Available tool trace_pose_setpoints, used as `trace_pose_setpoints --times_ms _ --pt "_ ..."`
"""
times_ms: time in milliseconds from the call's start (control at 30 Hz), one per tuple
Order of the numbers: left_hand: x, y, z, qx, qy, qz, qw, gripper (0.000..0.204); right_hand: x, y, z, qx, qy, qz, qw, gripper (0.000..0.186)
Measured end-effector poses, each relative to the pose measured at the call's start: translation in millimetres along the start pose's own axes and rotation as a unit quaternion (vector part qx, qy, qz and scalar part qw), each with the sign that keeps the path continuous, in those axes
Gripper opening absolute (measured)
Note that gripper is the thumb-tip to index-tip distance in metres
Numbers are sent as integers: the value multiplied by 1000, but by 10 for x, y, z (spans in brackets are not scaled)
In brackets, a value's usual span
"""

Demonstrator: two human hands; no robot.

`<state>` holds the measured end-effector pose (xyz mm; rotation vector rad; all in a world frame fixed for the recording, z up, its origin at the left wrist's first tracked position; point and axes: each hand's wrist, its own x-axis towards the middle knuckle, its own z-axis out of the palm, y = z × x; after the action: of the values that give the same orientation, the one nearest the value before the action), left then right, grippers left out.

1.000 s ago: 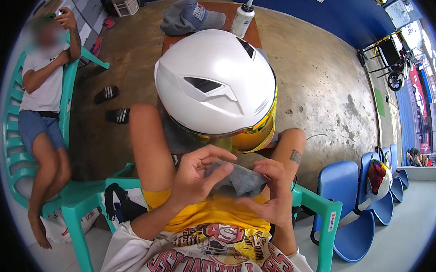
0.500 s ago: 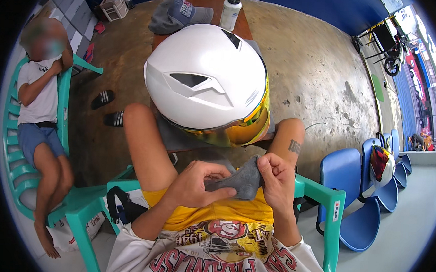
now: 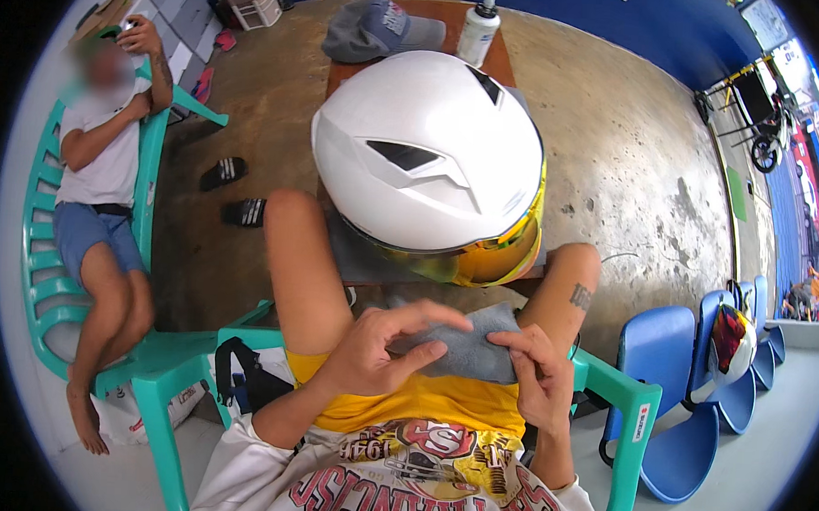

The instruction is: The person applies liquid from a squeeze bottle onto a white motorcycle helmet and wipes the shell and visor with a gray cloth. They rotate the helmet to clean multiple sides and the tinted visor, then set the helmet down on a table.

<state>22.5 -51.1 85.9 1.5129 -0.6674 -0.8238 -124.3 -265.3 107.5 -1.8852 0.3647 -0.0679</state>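
A small grey cloth [image 3: 474,350] is spread out above my lap, between my two hands. My right hand [image 3: 540,371] pinches its right edge. My left hand [image 3: 383,346] is at the cloth's left side with thumb and index finger stretched apart; its other fingers are partly hidden. Just beyond the cloth stands a glossy white full-face helmet [image 3: 423,146]. Its yellow-orange mirrored visor [image 3: 501,255] is turned toward the right and my knees.
Under the helmet is a brown table [image 3: 518,64], with a grey cap [image 3: 378,30] and white bottle [image 3: 478,32] behind. A person [image 3: 107,169] sits on a green bench [image 3: 43,285] at left. Blue chairs [image 3: 656,358] line the right, one bearing another helmet [image 3: 733,338]. Slippers [image 3: 223,172] lie on the floor.
The cloth has gone from bunched to spread flatter. My left thumb and index finger have come apart. The view has shifted, and the seated person has raised a hand to the head.
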Motion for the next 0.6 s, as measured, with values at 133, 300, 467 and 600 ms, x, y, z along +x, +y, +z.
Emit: trace_pose_setpoints --times_ms 133,300,467,600 --pt "-94 109 -6 84 5 78 993 38 -30 -134 30 -81 -9 -30 996 27" --pt "-215 154 28 305 23 78 949 39 -53 -206 40 -214 -51 -62 974 37" --pt "-152 56 77 233 73 190 951 45 47 -122 29 -164 60 -207 963 38" --pt "-109 49 148 331 125 360 863 47 89 -197 126 154 17 -128 980 23"
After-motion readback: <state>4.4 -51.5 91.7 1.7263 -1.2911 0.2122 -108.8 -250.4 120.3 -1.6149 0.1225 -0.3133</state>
